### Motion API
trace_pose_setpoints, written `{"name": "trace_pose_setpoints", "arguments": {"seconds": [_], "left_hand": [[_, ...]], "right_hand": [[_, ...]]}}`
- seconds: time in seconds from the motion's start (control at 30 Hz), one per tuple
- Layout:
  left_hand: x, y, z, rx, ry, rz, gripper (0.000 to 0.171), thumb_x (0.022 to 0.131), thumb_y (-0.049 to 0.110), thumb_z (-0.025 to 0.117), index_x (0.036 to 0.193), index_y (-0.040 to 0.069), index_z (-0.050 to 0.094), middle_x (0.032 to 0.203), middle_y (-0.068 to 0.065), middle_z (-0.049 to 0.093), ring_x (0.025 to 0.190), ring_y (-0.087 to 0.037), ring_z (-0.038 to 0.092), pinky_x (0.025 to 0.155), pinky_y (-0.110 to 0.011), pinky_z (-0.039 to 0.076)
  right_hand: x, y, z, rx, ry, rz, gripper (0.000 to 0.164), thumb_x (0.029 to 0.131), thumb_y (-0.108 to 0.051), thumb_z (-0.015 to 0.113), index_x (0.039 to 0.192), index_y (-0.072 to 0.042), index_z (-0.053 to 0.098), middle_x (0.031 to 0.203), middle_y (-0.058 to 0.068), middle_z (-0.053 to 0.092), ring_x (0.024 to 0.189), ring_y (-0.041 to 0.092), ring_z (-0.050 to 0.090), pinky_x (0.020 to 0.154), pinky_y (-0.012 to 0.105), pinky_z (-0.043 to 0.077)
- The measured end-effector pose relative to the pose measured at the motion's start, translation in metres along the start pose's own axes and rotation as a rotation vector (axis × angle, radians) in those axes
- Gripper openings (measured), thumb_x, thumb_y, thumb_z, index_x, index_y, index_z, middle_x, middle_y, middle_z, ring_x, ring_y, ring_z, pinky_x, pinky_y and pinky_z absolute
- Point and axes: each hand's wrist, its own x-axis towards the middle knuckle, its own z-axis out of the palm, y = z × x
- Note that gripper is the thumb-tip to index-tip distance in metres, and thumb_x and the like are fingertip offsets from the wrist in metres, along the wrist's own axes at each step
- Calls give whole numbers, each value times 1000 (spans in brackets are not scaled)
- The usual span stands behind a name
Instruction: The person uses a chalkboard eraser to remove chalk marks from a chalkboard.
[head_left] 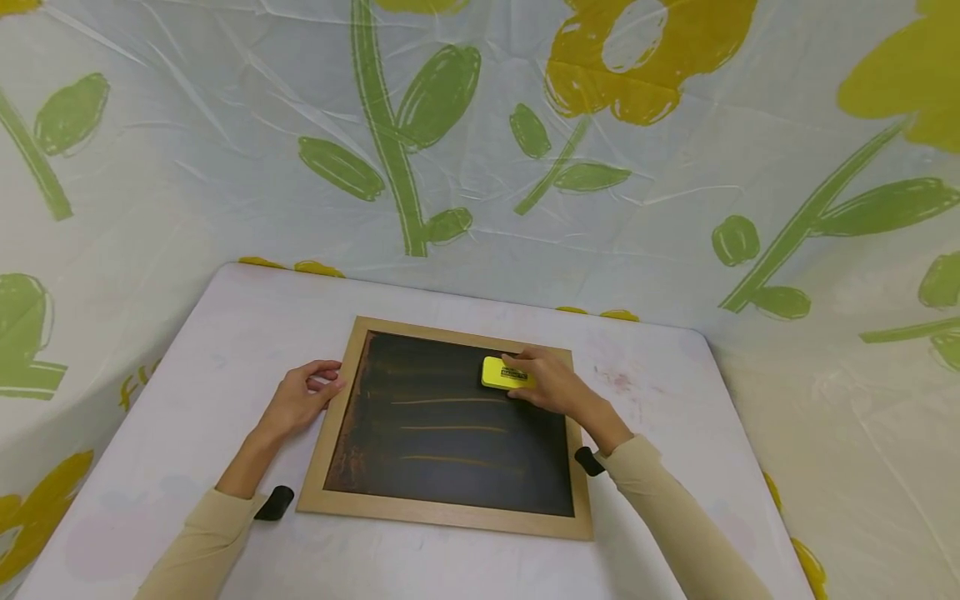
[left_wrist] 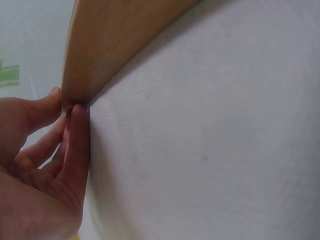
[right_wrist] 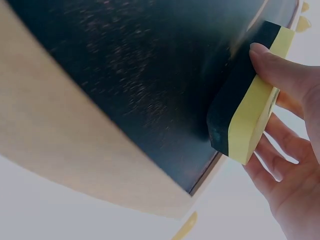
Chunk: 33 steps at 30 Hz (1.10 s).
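Note:
A wood-framed chalkboard [head_left: 450,492] lies on the white table, bearing three thin yellowish chalk lines [head_left: 453,429] and fainter smears near its top. At the frame's left edge, my left hand [head_left: 300,398] holds the board, thumb against the wooden frame [left_wrist: 120,40] and fingers bent at its side. My right hand [head_left: 551,382] grips a yellow and black chalkboard eraser [head_left: 498,372] on the upper right of the board. The right wrist view shows the eraser's black felt side [right_wrist: 235,95] against the dark surface, with the thumb on one side and fingers [right_wrist: 280,155] on the other.
The white table [head_left: 652,500] extends around the board. A pale flowered cloth [head_left: 480,167] rises behind the table and along both sides. Black pieces of the wrist gear [head_left: 274,503] show beside both forearms.

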Motion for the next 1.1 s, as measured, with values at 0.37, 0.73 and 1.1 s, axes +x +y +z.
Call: {"name": "trace_pose_setpoints", "arguments": {"seconds": [0.37, 0.73, 1.1], "left_hand": [[0, -3, 2, -1, 5, 11, 41, 100, 12, 68, 132, -13, 59, 112, -26, 65, 88, -28, 67, 62, -21, 55], [1, -7, 4, 15, 8, 13, 39, 101, 11, 67, 131, -12, 59, 113, -27, 64, 85, -20, 66, 63, -22, 56], [0, -6, 4, 33, 1, 2, 41, 101, 12, 67, 133, -12, 58, 114, -26, 64, 90, -29, 66, 64, -21, 56]], "right_hand": [[-16, 9, 0, 43, -1, 43, 67, 87, -26, 85, 145, -5, 58, 123, 19, 64, 107, 32, 62, 91, 48, 55], [-27, 10, -2, 83, 43, 89, 66, 88, -28, 84, 144, -3, 59, 134, 22, 60, 116, 36, 59, 95, 52, 54], [-52, 9, -7, 106, 63, 123, 64, 87, -25, 85, 142, -2, 61, 127, 22, 62, 107, 33, 62, 91, 49, 55]]}}
